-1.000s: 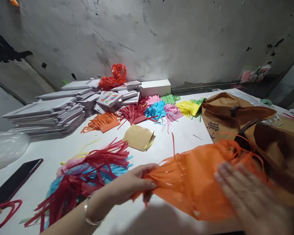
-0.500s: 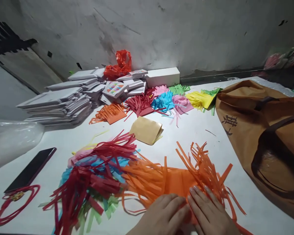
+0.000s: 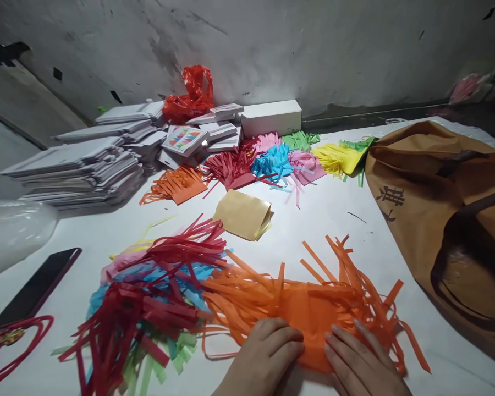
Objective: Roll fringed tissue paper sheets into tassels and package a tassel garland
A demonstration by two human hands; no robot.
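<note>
A fringed sheet of orange tissue paper [image 3: 309, 308] lies spread before me, cut into strips at both ends around a plain middle band. My left hand [image 3: 268, 346] is at its near edge, fingers bent and pressed together on the paper, thumb hidden. My right hand [image 3: 361, 357] rests flat on the right part, with fingers stretched out over the near edge and the strips. Immediately left of the orange sheet is a heap of fringed tissue paper [image 3: 148, 302] in dark red, blue, pink, yellow and green.
A folded tan paper piece [image 3: 242, 214] lies mid-table. Behind it are fringed bundles [image 3: 272, 162], white boxes [image 3: 185, 140], a red plastic bag [image 3: 190, 96] and stacked white cardboard [image 3: 78, 170]. A phone [image 3: 35, 286] with red cord lies left; a brown cloth bag [image 3: 421, 220] stands right.
My hands have moved apart, uncovering more of the orange sheet's middle band. The right-hand strips lie lower and flatter. The view has shifted slightly.
</note>
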